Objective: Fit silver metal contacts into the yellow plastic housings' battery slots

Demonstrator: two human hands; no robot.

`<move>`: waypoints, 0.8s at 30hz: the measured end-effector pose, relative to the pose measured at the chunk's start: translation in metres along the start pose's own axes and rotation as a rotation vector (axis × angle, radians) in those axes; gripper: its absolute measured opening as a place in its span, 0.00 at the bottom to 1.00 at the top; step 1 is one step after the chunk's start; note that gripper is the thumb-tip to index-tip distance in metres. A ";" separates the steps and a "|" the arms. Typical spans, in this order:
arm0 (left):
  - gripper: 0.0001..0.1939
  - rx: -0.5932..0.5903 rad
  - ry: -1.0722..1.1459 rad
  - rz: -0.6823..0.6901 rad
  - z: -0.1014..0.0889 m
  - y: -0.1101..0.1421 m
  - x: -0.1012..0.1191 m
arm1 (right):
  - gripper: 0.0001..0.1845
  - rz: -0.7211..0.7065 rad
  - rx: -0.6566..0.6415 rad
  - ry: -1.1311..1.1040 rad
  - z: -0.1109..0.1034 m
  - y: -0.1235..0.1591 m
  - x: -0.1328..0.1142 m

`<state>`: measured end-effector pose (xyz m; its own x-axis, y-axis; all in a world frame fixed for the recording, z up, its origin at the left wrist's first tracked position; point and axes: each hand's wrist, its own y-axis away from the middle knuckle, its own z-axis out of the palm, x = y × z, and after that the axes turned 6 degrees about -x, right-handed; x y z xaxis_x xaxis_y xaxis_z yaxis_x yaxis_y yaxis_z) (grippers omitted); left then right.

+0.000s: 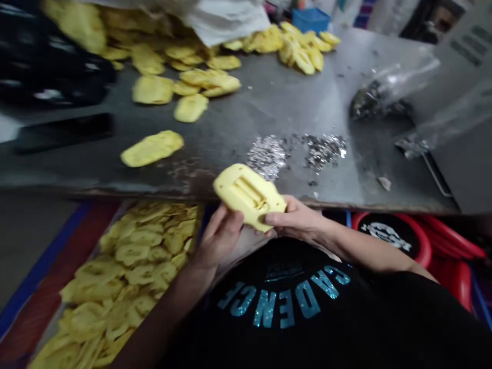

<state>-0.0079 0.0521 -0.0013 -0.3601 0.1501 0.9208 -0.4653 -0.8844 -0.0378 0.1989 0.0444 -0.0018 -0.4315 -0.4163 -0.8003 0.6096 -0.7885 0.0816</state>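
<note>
A yellow plastic housing [240,192] with an oblong battery recess and small screw holes is held up just in front of the table edge, its recessed side facing me. My right hand [298,220] grips its right end, thumb on top and fingers beneath. My left hand [221,233] is closed against its lower left edge, thumb by the rim; its other fingertips are partly hidden. Beyond the housing lie a heap of small shiny metal pieces [268,155] and a second, darker heap of metal pieces [325,151]. A single yellow shell [152,148] rests on the table to the left.
The grey metal table [300,102] carries yellow shells [209,82] at its back. Clear bags [384,87] with metal parts lie right, a black bag [46,61] and dark phone-like slab [63,134] left. Below left is a container of yellow shells [130,277]; red-rimmed stools [392,238] stand right.
</note>
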 end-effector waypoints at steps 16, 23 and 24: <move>0.27 -0.077 0.353 -0.476 0.034 -0.029 0.019 | 0.04 -0.124 0.807 1.643 -0.136 0.132 -0.071; 0.28 -0.191 0.443 -0.487 0.032 -0.022 0.011 | 0.05 -0.137 0.712 1.639 -0.139 0.121 -0.069; 0.28 -0.207 0.457 -0.478 0.032 -0.021 0.010 | 0.06 -0.146 0.684 1.633 -0.138 0.122 -0.069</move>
<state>0.0239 0.0577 0.0207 -0.3606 0.7134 0.6008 -0.7862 -0.5791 0.2158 0.3952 0.0399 -0.0186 0.8457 0.1627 -0.5083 0.0873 -0.9817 -0.1691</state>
